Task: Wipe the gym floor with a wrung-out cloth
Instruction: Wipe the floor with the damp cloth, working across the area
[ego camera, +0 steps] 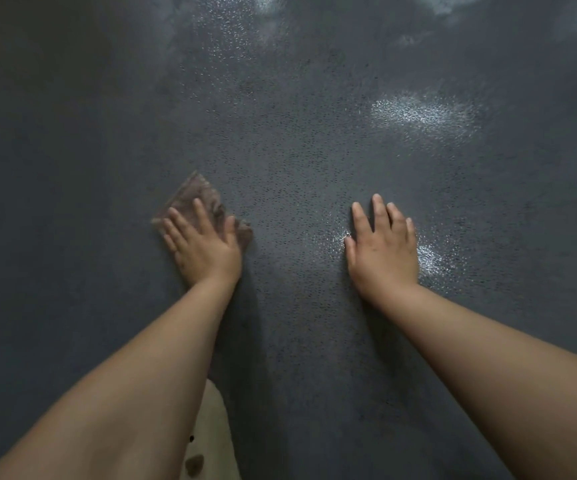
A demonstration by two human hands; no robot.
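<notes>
- The cloth [197,199], brownish and blurred, lies flat on the dark speckled floor [297,140], left of centre.
- The left hand [201,242] presses it with straight, spread fingers.
- The right hand [382,245] rests flat on bare floor, released, well apart from the cloth.
- Pale glare patches [422,114] shine farther right.

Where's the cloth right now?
In the head view the cloth lies flat on the floor, left of centre, under the left hand; the right hand rests on bare floor apart from it.
</notes>
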